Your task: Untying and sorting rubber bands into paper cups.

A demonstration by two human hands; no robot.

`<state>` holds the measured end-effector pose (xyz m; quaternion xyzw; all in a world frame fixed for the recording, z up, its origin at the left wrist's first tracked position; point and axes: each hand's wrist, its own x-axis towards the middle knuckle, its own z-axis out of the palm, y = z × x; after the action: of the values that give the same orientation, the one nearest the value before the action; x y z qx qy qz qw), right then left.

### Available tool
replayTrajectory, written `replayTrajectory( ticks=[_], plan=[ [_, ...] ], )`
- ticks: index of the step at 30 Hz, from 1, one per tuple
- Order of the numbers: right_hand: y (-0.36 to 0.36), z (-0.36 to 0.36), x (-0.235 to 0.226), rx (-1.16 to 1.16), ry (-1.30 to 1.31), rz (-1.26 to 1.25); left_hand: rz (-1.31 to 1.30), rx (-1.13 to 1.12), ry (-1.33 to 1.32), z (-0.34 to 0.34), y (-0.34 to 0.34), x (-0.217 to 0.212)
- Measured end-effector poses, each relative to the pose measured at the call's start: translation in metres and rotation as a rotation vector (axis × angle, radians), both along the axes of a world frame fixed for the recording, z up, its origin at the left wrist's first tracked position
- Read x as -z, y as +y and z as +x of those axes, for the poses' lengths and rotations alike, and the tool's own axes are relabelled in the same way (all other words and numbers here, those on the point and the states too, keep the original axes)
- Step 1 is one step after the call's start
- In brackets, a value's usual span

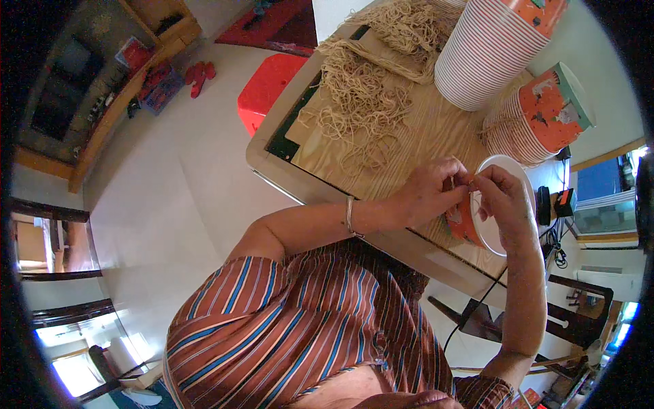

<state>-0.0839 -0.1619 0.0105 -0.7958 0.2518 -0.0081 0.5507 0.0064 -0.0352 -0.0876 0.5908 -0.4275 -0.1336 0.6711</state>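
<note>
An orange paper bucket [466, 223] with a white rim and white inside lies tilted near the table's right edge, its mouth partly behind my right hand. My left hand [436, 191], with a bracelet at the wrist, reaches across to the bucket's rim with its fingers pinched. From the other side, my right hand [509, 201] bends over the mouth, thumb and finger closed against the left fingertips. A small orange bit shows between the two pinches; what exactly they grip is too small to make out. Loose tan string [361, 102] lies heaped beyond my left hand.
A tall stack of nested paper buckets [477, 61] stands at the back, with a shorter stack [528, 126] to its right. Black plugs and cables [562, 204] sit by the right edge. A red stool [269, 88] is left of the wooden table [436, 129].
</note>
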Motion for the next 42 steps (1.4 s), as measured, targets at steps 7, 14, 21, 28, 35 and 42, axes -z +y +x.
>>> replayTrajectory(
  ticks=[7, 14, 21, 28, 35, 42],
  plan=[
    [0.001, 0.004, -0.01, -0.082, 0.009, -0.252, 0.07, 0.049, 0.258, -0.003, 0.008, -0.008],
    [-0.002, 0.008, -0.005, -0.158, -0.035, -0.449, -0.022, 0.017, 0.195, -0.006, 0.011, 0.004],
    [0.01, 0.006, -0.008, -0.183, -0.135, -0.566, 0.049, 0.082, 0.253, -0.009, 0.017, -0.001],
    [0.011, -0.004, 0.003, -0.14, -0.191, -0.72, 0.119, 0.015, 0.223, -0.016, 0.012, -0.001],
    [0.022, -0.004, -0.008, -0.107, -0.185, -0.683, 0.044, -0.039, 0.111, -0.015, 0.01, 0.003],
    [0.01, -0.006, 0.002, -0.14, -0.177, -0.617, 0.163, 0.051, 0.15, -0.011, 0.017, -0.012]
  ],
)
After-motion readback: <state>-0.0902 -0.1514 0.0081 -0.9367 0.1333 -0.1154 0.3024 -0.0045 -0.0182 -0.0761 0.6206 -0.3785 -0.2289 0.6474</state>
